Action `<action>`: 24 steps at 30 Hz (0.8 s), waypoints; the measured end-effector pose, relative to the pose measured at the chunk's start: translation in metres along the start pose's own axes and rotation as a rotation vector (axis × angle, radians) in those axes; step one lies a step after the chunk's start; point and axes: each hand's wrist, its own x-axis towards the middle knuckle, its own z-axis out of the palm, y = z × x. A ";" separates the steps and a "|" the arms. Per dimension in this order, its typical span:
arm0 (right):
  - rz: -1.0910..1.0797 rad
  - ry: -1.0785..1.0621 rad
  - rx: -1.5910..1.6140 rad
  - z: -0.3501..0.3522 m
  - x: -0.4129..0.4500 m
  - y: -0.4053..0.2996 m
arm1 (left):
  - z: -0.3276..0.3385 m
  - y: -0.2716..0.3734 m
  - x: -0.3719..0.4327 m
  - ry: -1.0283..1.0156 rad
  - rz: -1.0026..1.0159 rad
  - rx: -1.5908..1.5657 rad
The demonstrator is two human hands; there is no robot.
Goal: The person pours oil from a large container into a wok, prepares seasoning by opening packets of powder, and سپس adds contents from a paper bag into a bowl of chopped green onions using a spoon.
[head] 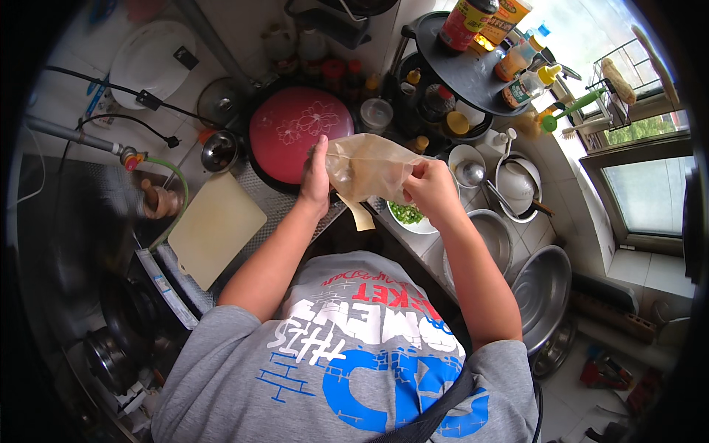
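Between my two hands, in front of my chest, is a translucent plastic bag with something tan inside. My left hand supports the bag's left end, thumb pointing up. At the bag's right end, the fingers of my right hand pinch the plastic. A pale yellow strip hangs below the bag; I cannot tell what it is. Below my right hand, partly hidden, stands a white bowl of chopped green vegetable. Just beyond my left hand sits a round red electric appliance lid with a white flower pattern.
A cutting board lies at the left, near a wooden mortar. Metal basins stand at the right. Sauce bottles crowd a black round shelf. A metal bowl and a white bowl with a ladle flank the red lid.
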 end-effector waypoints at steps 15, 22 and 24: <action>0.039 0.044 0.215 -0.026 -0.021 -0.009 | 0.016 0.025 -0.012 -0.067 -0.049 0.015; 0.083 0.072 0.262 -0.046 -0.030 -0.005 | 0.021 0.019 -0.003 -0.092 -0.064 0.018; 0.076 0.087 0.270 -0.052 -0.031 0.000 | 0.023 0.016 0.000 -0.092 -0.060 0.026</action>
